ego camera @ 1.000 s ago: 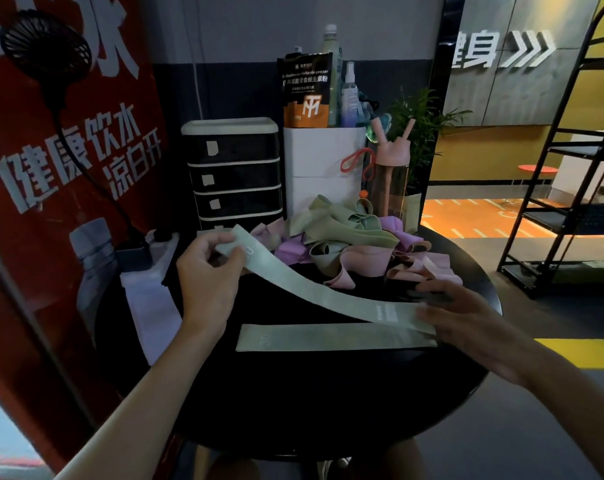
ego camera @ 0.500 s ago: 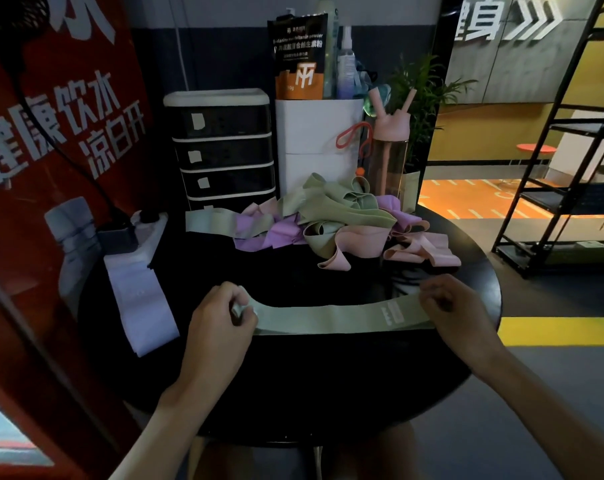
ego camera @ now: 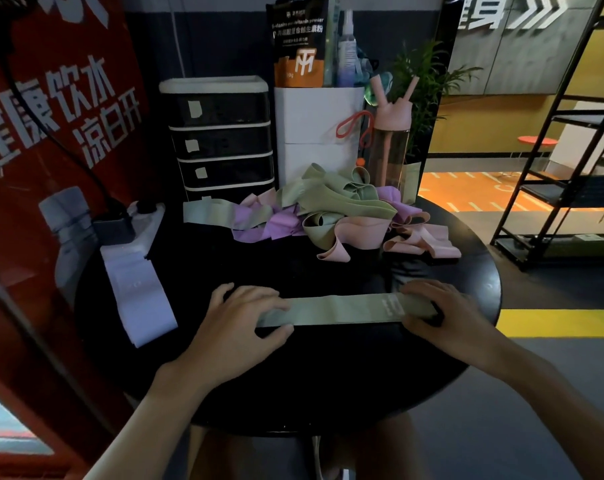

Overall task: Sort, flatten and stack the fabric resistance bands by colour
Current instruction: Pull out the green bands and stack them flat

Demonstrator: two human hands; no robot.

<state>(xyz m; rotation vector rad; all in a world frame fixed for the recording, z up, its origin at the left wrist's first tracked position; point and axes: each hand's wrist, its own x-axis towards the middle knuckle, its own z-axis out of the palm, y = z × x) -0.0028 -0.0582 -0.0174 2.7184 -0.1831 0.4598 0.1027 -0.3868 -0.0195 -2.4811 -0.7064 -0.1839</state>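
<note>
- Hands lay palm-down on the two ends of a long sage-green fabric resistance band [ego camera: 342,310], stretched flat across the near part of the round black table [ego camera: 328,382].
- A second before, that band hung slanted in the air between the hands, above another green band already lying flat on the same spot. By this moment it had been lowered and laid on top, and the lower band no longer showed as a separate strip.
- The left hand [ego camera: 240,317] rested with fingers spread and fairly straight, pressing the band's left end down, thumb along its near edge.
- The right hand [ego camera: 442,313] covered the right end beside the pale printed label, fingers bent over the fabric. Whether they pinched the end or only pressed it could not be told.
- This looked like the second green band joining the green stack, with only smoothing left for it.
- A flattened pale lilac band [ego camera: 141,299] lay apart at the table's left edge.
- The tangled heap of green, pink and purple bands [ego camera: 338,213] sat at the back of the table, well apart from the hands, so most of the sorting was still to do.
</note>
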